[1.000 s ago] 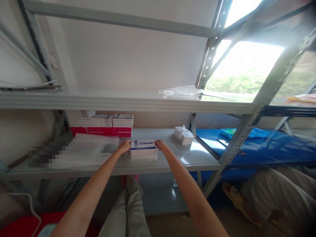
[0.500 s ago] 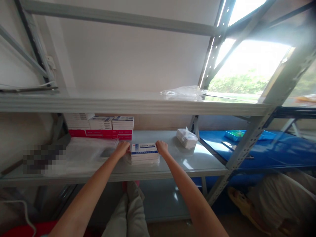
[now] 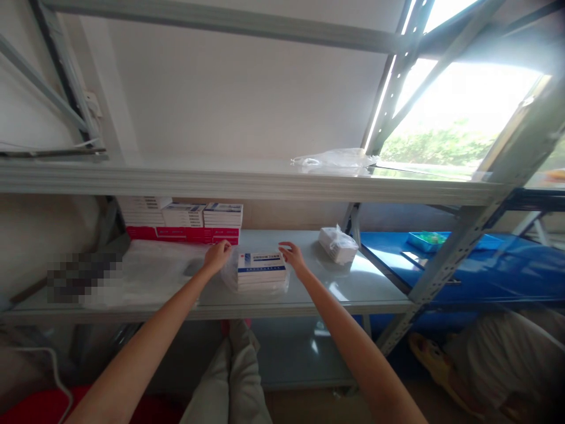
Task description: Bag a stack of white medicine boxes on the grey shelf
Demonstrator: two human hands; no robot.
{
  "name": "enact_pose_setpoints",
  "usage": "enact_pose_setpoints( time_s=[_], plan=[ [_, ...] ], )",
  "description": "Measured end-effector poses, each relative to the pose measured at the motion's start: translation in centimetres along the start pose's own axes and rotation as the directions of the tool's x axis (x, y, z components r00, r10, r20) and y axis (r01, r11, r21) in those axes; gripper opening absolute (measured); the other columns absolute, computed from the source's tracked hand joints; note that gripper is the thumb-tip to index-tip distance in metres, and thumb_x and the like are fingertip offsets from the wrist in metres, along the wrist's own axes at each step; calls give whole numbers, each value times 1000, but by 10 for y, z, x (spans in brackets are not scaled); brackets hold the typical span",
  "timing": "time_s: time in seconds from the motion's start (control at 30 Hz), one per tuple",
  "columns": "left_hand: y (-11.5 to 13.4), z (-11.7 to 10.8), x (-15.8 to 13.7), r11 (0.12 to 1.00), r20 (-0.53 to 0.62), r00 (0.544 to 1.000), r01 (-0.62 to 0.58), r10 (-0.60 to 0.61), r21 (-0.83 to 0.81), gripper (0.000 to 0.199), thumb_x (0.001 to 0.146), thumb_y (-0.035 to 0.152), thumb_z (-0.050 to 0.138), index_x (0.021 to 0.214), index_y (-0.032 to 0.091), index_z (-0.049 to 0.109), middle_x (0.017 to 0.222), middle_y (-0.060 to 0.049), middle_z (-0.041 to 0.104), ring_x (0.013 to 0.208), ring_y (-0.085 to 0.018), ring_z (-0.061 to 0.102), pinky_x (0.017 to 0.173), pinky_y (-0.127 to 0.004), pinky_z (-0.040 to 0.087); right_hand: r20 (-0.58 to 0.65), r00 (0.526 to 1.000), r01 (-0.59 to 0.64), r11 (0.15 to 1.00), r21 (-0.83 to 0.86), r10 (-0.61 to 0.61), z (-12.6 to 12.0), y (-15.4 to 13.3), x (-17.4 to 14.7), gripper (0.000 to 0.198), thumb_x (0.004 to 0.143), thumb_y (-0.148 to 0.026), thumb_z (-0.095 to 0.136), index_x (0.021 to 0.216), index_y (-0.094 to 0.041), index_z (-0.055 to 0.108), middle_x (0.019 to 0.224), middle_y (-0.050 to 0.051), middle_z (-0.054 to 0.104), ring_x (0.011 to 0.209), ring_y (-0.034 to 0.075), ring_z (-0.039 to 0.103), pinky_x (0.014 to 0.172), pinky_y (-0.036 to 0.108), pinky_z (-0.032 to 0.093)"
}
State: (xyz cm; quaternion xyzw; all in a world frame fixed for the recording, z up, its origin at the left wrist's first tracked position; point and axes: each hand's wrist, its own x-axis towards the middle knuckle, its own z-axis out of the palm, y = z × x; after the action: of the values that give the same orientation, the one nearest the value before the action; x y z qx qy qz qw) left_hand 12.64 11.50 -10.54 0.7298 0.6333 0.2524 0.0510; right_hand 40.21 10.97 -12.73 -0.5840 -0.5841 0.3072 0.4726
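Observation:
A short stack of white boxes with blue bands and printed lettering (image 3: 262, 272) sits on the grey middle shelf. Around it is a clear plastic bag (image 3: 229, 277), which spreads out past the stack's sides. At the upper left of the stack, my left hand (image 3: 216, 257) has its fingers closed at the bag's raised edge. Over the upper right corner, my right hand (image 3: 293, 255) is open, finger and thumb apart, close to the bag. Its fingertips show nothing between them.
More white boxes (image 3: 183, 215) are piled on red boxes (image 3: 180, 235) at the back left. Plastic sheeting (image 3: 150, 274) covers the shelf's left part. A bagged white pack (image 3: 339, 244) stands to the right. An upper shelf edge (image 3: 247, 184) crosses above my hands. Another person (image 3: 498, 353) is at lower right.
My hands have come off the sides of the box stack. The right fingers have spread apart, and the bag flares wider around the boxes. The view has shifted slightly.

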Motion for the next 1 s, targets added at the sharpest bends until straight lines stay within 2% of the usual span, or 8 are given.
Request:
enact_pose_setpoints(
  time_s=[0.13,0.23,0.4,0.5,0.6,0.7,0.83,1.0],
  plan=[
    [6,-21,-34,998,48,998,-27,30,-60,31,86,40,48,111,22,52,89,-3,67,84,-18,62,67,-25,40,152,986,45,984,172,-71,-26,0,-29,52,68,-44,63,111,-16,58,59,-2,58,60,14,56,59,26,42],
    [6,-28,-64,995,97,991,-95,92,26,42,81,36,54,119,22,46,85,-1,66,79,-19,63,64,-26,40,304,945,36,959,282,-125,-42,6,-54,64,61,-44,71,117,-18,54,68,0,65,71,18,62,72,33,46],
    [-3,-30,-86,983,71,988,-144,136,114,14,77,17,49,87,19,58,91,-6,66,85,-22,62,70,-29,41,366,926,14,976,218,-95,-54,14,-82,69,58,-50,73,116,-15,58,71,4,70,73,22,65,82,42,47],
    [-5,-33,-86,991,59,990,-122,125,-54,11,78,25,48,72,19,55,78,-5,65,77,-21,61,70,-29,43,374,927,-7,994,111,-36,-60,9,-94,47,59,-50,71,88,-13,71,69,7,70,71,23,65,78,39,48],
    [-2,-38,-88,921,-33,989,-147,145,-361,15,78,32,49,74,19,54,75,-3,65,75,-19,61,71,-29,45,382,924,-9,1000,-6,11,-68,-8,-105,31,64,-45,67,71,-15,72,67,6,70,67,20,63,68,32,46],
    [6,-46,-91,771,-29,997,-74,72,-633,25,76,43,51,74,18,53,65,-2,62,62,-16,58,62,-27,45,358,934,-9,999,-34,21,-76,-33,-110,29,69,-43,63,76,-16,73,80,7,71,77,20,62,64,28,43],
    [21,-66,-81,592,12,998,43,-56,-805,35,66,50,62,76,17,56,49,6,48,44,-9,43,46,-21,33,285,958,-92,969,227,24,-81,-64,-97,37,76,-49,55,94,-21,70,116,8,63,104,21,56,78,29,42],
    [37,-95,-45,588,-12,998,27,-62,-808,26,60,39,68,65,15,59,47,6,47,44,-8,42,47,-21,31,134,990,-17,920,392,-39,-69,-92,-71,35,73,-44,56,102,-27,66,129,3,55,116,21,47,91,34,35]
  ],
)
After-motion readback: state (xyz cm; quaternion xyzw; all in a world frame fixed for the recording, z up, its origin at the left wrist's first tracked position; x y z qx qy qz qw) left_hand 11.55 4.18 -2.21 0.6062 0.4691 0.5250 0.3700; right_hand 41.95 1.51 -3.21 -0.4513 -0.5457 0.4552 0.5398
